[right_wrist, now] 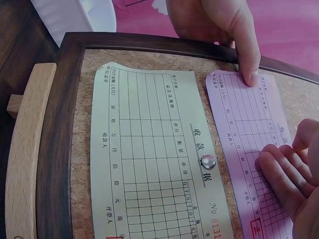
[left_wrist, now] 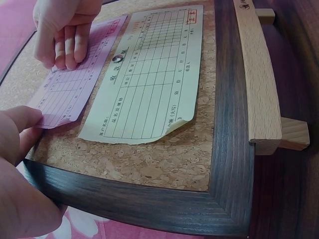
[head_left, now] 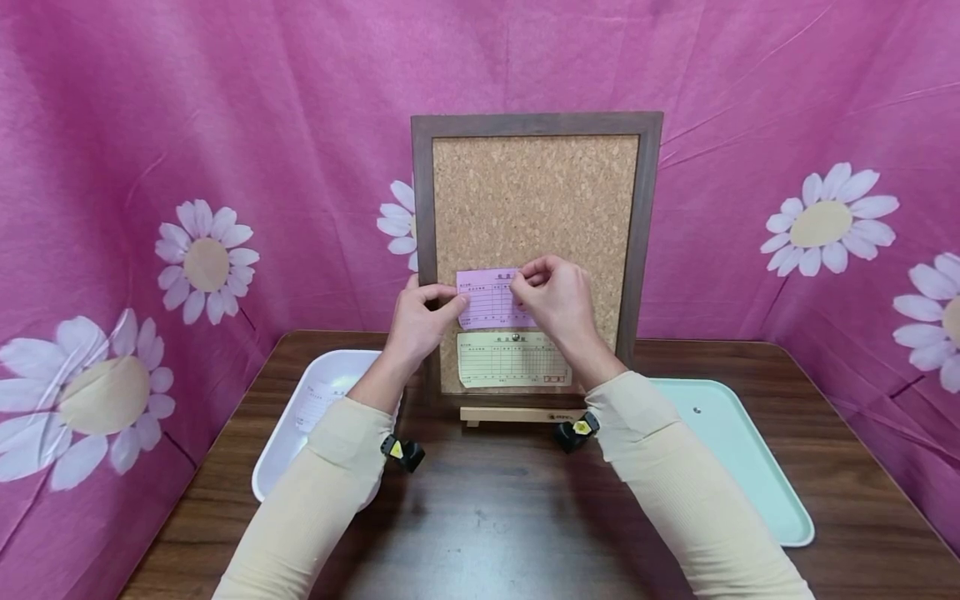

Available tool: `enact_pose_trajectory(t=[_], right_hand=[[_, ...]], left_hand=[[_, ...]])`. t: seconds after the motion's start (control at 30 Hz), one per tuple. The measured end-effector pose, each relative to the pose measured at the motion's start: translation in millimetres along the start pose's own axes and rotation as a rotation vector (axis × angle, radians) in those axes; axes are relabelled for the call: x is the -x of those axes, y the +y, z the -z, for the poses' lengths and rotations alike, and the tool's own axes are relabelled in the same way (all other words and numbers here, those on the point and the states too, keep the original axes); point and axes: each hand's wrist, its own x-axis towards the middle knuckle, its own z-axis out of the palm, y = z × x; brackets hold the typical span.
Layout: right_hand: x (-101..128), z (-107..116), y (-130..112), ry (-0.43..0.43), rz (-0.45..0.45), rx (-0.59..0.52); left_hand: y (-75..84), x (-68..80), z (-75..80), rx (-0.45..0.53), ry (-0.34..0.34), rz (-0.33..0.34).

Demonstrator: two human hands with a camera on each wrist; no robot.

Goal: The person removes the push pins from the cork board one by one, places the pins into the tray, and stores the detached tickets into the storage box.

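A pink receipt slip lies against the framed corkboard, above a pale yellow-green receipt held by a round-headed push pin. My left hand grips the board's left edge. Its thumb presses the pink slip's left end, while its other fingers are partly hidden behind the frame. At the upper middle of the pink slip, my right hand pinches what looks like a push pin, mostly hidden by the fingertips. The remaining right fingers curl close to the paper.
The board stands on a wooden easel ledge. At left, a white tray holds paper slips. At right, a mint-green tray holds a small pin. A pink flowered curtain hangs behind the brown table.
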Motion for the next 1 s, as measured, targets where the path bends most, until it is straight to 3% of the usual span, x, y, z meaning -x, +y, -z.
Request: enact_pose_trajectory(t=[1.0], right_hand=[[5.1, 11.6, 5.5, -0.026, -0.069, -0.073]], left_hand=[[0.4, 1.5, 0.5, 0.008, -0.003, 0.019]])
